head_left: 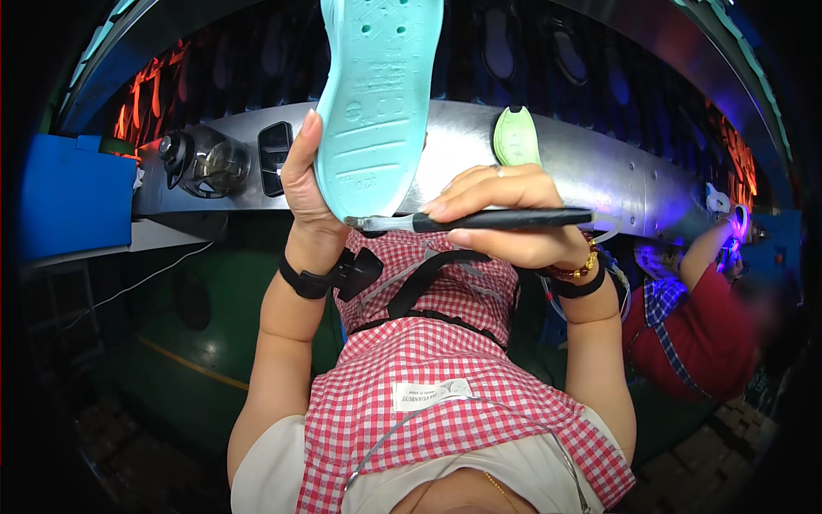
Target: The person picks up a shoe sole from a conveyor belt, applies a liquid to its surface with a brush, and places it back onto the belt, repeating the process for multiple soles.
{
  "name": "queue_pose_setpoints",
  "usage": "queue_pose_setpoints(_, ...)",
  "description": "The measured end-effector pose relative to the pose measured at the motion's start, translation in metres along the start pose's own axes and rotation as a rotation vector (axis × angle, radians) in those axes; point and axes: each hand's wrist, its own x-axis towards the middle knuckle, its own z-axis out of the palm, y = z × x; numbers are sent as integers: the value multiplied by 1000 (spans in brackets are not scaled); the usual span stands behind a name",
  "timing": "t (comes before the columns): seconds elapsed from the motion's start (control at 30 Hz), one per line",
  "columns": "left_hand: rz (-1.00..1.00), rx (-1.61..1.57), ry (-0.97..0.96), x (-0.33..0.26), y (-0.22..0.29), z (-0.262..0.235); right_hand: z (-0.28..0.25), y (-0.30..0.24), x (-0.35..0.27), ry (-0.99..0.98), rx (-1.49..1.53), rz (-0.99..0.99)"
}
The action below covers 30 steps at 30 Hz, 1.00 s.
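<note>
Behind fingers — tool tip, sole cropped

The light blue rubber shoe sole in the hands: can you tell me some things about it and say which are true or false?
1. The left hand holds the light blue rubber shoe sole upright. True.
2. The right hand holds a red brush. False: it holds a thin black-handled tool.
3. The tool's metal tip touches the sole's lower edge. True.
4. The apron is plain green. False: it is red and white checked.
</note>
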Motion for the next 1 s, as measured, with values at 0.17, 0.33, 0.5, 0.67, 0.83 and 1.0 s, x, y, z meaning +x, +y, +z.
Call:
queue_pose_setpoints(0.17,-92,-83,-37,6,8,7,13,0,-7,25,-55,-19)
queue_pose_setpoints(0.33,-266,-76,-93,6,11,2,4,-9,-9,-39,10,-65)
queue_pose_setpoints(0.5,-575,236,-79,1,10,11,-14,-8,-2,-316,-146,-9)
queue_pose_setpoints(0.67,-714,249,-8,-6,14,14,-15,-1,-4,-331,-164,6)
queue_pose_setpoints(0.83,-701,413,-13,-14,21,12,-21,-13,-4,-448,-269,43)
queue_pose_setpoints(1.0,-675,461,-52,-13,27,7,-28,-1,-9,-410,-246,76)
